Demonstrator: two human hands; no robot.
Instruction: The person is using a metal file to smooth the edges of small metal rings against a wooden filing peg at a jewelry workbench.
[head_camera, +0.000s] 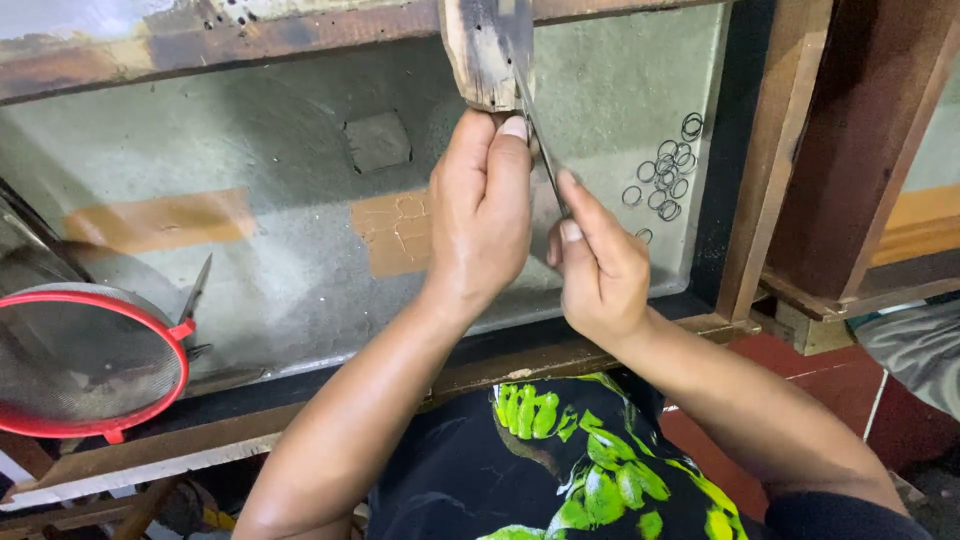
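Pinching something small against the lower end of a worn wooden peg (483, 50), the left hand (480, 215) is closed tight, thumb and forefinger pressed together just under the wood; what sits between the fingertips is too small to make out. The right hand (598, 265) lies just beside it, to its right and slightly lower, gripping a thin metal blade (537, 140) with the forefinger stretched along it. That blade's long axis runs up and leftward from the right hand, slanting across the left hand's fingertips and on against the peg, so its tip meets the work directly above the left thumb. Beyond the right hand, farther right on the green tray (250, 200), a cluster of small wire rings (668, 180) lies loose. Well to the left of both hands sits a red-rimmed sieve (80, 360).
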